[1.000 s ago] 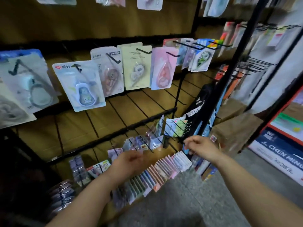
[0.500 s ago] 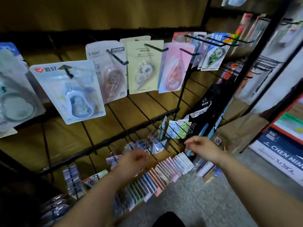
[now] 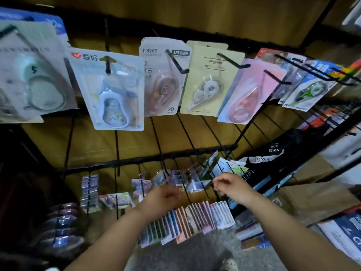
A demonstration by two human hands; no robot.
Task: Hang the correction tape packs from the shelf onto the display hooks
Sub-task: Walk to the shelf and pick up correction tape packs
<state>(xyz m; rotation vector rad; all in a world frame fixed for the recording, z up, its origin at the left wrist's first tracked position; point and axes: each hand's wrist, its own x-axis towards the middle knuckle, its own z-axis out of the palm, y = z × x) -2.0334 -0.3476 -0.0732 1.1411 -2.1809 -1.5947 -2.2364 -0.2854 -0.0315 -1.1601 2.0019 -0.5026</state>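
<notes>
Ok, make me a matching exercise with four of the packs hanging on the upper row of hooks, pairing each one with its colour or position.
Things:
1. Pack marked T-9267
2. Cream pack
3. Pink pack
4. Pack with red heart logo

Descriptions:
A. Pale blue card with a rounded blue-white dispenser
B. Hangs tilted, just right of the cream one
C. Brownish dispenser, "20" printed at the bottom
D. White dispenser with two round reels

Pairs: 1-C, 2-D, 3-B, 4-A
</notes>
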